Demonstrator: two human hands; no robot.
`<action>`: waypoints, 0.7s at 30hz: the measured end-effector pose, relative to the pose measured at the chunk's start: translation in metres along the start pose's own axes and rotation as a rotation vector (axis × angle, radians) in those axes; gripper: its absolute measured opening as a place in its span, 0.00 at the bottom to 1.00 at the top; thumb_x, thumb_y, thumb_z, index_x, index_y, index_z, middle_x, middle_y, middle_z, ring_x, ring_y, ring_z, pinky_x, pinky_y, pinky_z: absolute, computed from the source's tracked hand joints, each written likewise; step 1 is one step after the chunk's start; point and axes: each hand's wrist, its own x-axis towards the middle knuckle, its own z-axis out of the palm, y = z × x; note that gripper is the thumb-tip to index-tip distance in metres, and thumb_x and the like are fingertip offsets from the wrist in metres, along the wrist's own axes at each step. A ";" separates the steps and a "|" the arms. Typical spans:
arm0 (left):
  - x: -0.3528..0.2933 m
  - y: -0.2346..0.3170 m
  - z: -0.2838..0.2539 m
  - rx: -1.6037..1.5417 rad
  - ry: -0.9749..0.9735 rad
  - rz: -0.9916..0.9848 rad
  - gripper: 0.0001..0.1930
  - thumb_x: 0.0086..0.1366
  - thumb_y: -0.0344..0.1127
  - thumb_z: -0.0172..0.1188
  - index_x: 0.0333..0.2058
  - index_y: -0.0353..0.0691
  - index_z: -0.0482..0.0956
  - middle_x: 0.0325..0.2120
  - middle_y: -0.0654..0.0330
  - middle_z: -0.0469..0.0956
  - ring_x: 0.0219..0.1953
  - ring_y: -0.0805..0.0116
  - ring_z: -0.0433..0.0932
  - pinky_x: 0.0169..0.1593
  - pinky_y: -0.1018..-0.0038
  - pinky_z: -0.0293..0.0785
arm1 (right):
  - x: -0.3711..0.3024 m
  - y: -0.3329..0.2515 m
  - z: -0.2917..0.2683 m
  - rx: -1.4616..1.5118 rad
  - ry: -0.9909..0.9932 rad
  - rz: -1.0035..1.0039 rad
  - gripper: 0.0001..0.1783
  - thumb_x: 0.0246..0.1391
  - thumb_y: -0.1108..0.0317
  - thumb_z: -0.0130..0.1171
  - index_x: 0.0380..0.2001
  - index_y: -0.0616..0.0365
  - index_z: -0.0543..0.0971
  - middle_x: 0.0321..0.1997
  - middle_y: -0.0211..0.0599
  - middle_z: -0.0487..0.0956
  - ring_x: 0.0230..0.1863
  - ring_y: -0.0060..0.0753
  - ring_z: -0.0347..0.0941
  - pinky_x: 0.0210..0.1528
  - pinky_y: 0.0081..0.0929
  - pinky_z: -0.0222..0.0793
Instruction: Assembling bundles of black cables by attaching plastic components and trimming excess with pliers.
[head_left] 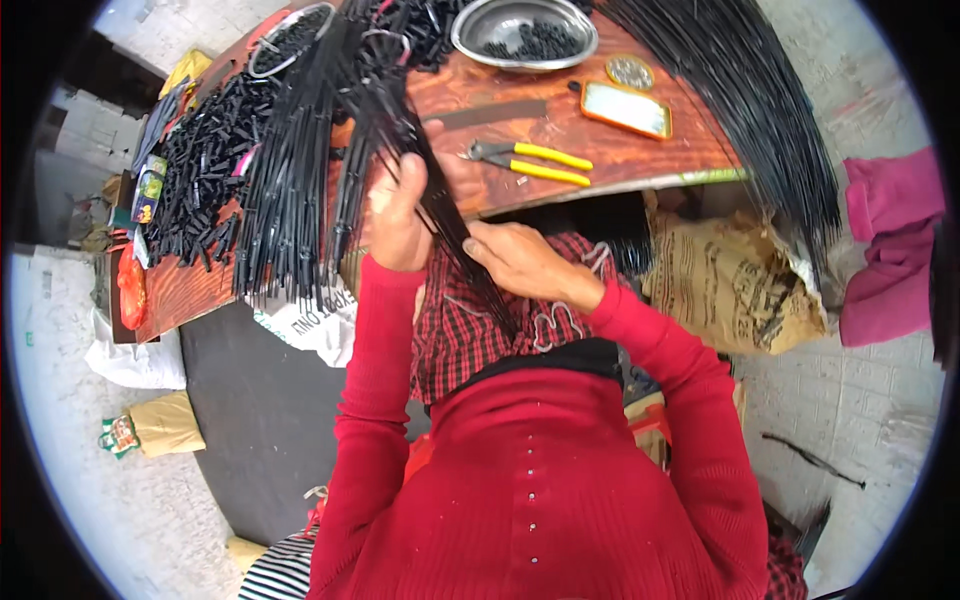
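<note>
Black rods (440,215) gripped by raised left hand (398,215), right hand (520,262) pinching lower.

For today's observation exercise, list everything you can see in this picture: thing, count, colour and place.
Rods: many, black, fanned over table's left; a bundle passes through both hands.
Rod sheaf: one, black, table's right end.
Short pieces: a heap, black, far left.
Bowl: one, steel, black bits inside, top centre.
Tray: one, round, top left.
Pliers: one, yellow handles, centre.
Flat case: one, orange-rimmed, right of the pliers.
Table: one, reddish wood.
Sack: one, brown, under table.
Cloth: pink, right.
Left hand: gripping rods.
Right hand: pinching rods.
</note>
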 end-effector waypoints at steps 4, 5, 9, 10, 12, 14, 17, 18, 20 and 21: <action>0.005 0.019 -0.013 0.009 0.019 0.081 0.20 0.67 0.43 0.54 0.53 0.40 0.66 0.27 0.66 0.66 0.26 0.78 0.64 0.30 0.81 0.65 | 0.008 -0.008 -0.022 0.133 -0.066 -0.012 0.18 0.63 0.56 0.46 0.38 0.63 0.73 0.29 0.46 0.74 0.32 0.42 0.73 0.37 0.36 0.68; 0.009 0.036 -0.011 -0.124 -0.112 0.096 0.20 0.67 0.42 0.54 0.53 0.39 0.65 0.26 0.67 0.65 0.27 0.79 0.64 0.30 0.83 0.65 | 0.006 -0.004 -0.027 0.188 -0.015 -0.063 0.19 0.63 0.56 0.46 0.40 0.63 0.74 0.30 0.42 0.76 0.33 0.35 0.73 0.39 0.31 0.70; 0.009 0.104 -0.039 -0.124 -0.164 0.207 0.22 0.68 0.40 0.52 0.56 0.36 0.62 0.27 0.67 0.61 0.28 0.77 0.59 0.34 0.77 0.61 | -0.014 0.014 -0.048 0.411 -0.097 0.224 0.19 0.64 0.62 0.43 0.46 0.66 0.75 0.35 0.35 0.79 0.36 0.24 0.73 0.42 0.23 0.71; 0.010 0.115 -0.049 -0.119 -0.146 0.211 0.22 0.68 0.40 0.52 0.56 0.36 0.62 0.28 0.66 0.61 0.29 0.76 0.59 0.35 0.77 0.61 | -0.024 0.024 -0.047 0.410 -0.137 0.304 0.18 0.64 0.63 0.44 0.45 0.66 0.75 0.35 0.35 0.79 0.36 0.24 0.74 0.41 0.23 0.71; 0.018 0.128 -0.069 -0.132 -0.136 0.206 0.21 0.69 0.39 0.51 0.56 0.35 0.62 0.28 0.65 0.61 0.29 0.75 0.60 0.37 0.76 0.62 | -0.051 0.059 -0.029 0.429 -0.223 0.416 0.17 0.62 0.62 0.47 0.43 0.64 0.77 0.33 0.35 0.80 0.34 0.25 0.75 0.40 0.24 0.72; 0.015 0.141 -0.084 -0.175 -0.131 0.199 0.21 0.69 0.37 0.50 0.56 0.34 0.62 0.29 0.64 0.61 0.30 0.74 0.60 0.38 0.75 0.63 | -0.075 0.073 -0.006 0.350 -0.245 0.395 0.17 0.60 0.60 0.51 0.44 0.62 0.77 0.31 0.35 0.81 0.33 0.27 0.76 0.39 0.26 0.72; 0.012 0.145 -0.085 -0.072 -0.100 0.146 0.21 0.69 0.37 0.52 0.55 0.34 0.61 0.29 0.64 0.61 0.30 0.74 0.60 0.37 0.76 0.63 | -0.091 0.071 0.026 0.426 -0.302 0.293 0.21 0.55 0.58 0.57 0.50 0.56 0.75 0.34 0.37 0.81 0.37 0.33 0.78 0.41 0.32 0.72; 0.012 0.140 -0.082 -0.036 -0.098 0.115 0.21 0.68 0.37 0.52 0.55 0.34 0.61 0.29 0.64 0.61 0.30 0.75 0.60 0.37 0.76 0.63 | -0.092 0.064 0.033 0.256 -0.381 0.283 0.20 0.53 0.57 0.58 0.47 0.53 0.76 0.34 0.36 0.81 0.36 0.36 0.78 0.40 0.34 0.71; 0.013 0.122 -0.061 0.045 -0.089 0.075 0.21 0.68 0.39 0.52 0.55 0.35 0.61 0.28 0.65 0.61 0.29 0.76 0.60 0.34 0.78 0.62 | -0.090 0.060 0.048 -0.036 -0.422 0.131 0.13 0.49 0.55 0.60 0.34 0.50 0.80 0.31 0.35 0.80 0.36 0.41 0.77 0.37 0.38 0.70; 0.014 0.111 -0.048 0.080 -0.035 0.058 0.21 0.69 0.40 0.52 0.55 0.35 0.62 0.27 0.65 0.62 0.27 0.77 0.60 0.32 0.78 0.62 | -0.092 0.064 0.059 -0.046 -0.456 0.189 0.10 0.50 0.58 0.58 0.28 0.53 0.80 0.29 0.35 0.80 0.35 0.43 0.77 0.36 0.40 0.70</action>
